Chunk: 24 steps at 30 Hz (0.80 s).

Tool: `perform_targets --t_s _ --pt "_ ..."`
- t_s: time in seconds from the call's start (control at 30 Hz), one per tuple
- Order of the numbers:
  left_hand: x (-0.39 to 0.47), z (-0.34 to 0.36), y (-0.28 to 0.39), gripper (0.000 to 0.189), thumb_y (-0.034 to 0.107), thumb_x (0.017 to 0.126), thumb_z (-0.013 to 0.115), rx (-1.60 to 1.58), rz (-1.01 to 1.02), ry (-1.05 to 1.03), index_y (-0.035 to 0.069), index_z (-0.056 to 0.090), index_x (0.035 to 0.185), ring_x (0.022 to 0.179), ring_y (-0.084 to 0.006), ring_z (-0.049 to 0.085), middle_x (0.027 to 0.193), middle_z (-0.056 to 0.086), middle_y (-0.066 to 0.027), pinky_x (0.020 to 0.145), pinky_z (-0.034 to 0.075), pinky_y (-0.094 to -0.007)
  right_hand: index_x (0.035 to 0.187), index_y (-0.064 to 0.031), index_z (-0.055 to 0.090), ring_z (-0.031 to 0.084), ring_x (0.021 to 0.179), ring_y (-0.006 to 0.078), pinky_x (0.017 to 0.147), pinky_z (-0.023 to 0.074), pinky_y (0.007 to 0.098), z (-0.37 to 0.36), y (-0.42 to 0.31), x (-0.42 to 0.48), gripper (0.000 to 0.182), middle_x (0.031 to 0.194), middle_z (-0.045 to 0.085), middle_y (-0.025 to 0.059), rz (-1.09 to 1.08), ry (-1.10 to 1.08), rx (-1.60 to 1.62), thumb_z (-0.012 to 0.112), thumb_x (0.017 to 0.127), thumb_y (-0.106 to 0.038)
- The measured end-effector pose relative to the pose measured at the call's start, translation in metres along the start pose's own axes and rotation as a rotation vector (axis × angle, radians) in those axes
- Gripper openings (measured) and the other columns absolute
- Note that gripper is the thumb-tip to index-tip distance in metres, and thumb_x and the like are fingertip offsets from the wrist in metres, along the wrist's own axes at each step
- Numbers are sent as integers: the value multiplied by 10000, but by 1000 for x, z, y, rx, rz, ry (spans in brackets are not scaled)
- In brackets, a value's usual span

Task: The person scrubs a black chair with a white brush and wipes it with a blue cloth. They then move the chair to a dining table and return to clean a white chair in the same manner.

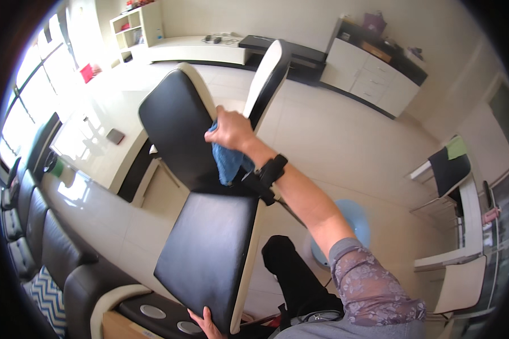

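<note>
A chair with a black padded seat (210, 237) and cream side edges stands before me. Its tall black backrest (178, 123) leans to the upper left. My right hand (233, 129) is closed on a blue cloth (227, 163), which hangs against the backrest's right edge. A black strap device (267, 178) sits around my right wrist. At the seat's front edge, the fingers of my left hand (208, 324) rest spread on the black covering. The lower part of that hand is cut off by the frame, so its grip is hidden.
Behind the chair rises another white-and-black backrest (267, 80). A light-blue basin (356, 220) is on the tiled floor beyond my right arm. Left are a glossy low table (106, 110) and a dark leather sofa (59, 237). A cardboard box (123, 326) lies lower left; a dining table (471, 220) stands right.
</note>
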State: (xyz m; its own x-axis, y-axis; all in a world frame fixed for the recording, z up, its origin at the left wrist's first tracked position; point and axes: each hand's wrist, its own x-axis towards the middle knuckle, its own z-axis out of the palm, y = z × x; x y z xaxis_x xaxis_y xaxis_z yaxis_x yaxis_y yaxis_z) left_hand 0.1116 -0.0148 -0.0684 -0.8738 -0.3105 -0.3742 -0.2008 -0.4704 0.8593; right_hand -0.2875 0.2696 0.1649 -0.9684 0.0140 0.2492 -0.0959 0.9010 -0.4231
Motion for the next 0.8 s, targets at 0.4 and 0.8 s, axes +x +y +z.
perform_targets --t_s 0.4,0.8 --pt "12 13 62 724 513 905 621 92 -585 164 -66 508 1324 1140 -347 545 1319 554 -189 1033 424 -461 1272 63 497 619 952 447 846 488 468 -18 -2 2 712 967 639 311 -110 -48 370 762 713 -289" --pt "68 -40 77 823 243 854 751 76 -212 505 10 268 1479 1196 -303 524 1394 463 -163 1001 475 -393 1182 -20 620 672 993 333 871 507 397 -9 -23 12 572 1046 706 181 152 -213 601 793 669 -206"
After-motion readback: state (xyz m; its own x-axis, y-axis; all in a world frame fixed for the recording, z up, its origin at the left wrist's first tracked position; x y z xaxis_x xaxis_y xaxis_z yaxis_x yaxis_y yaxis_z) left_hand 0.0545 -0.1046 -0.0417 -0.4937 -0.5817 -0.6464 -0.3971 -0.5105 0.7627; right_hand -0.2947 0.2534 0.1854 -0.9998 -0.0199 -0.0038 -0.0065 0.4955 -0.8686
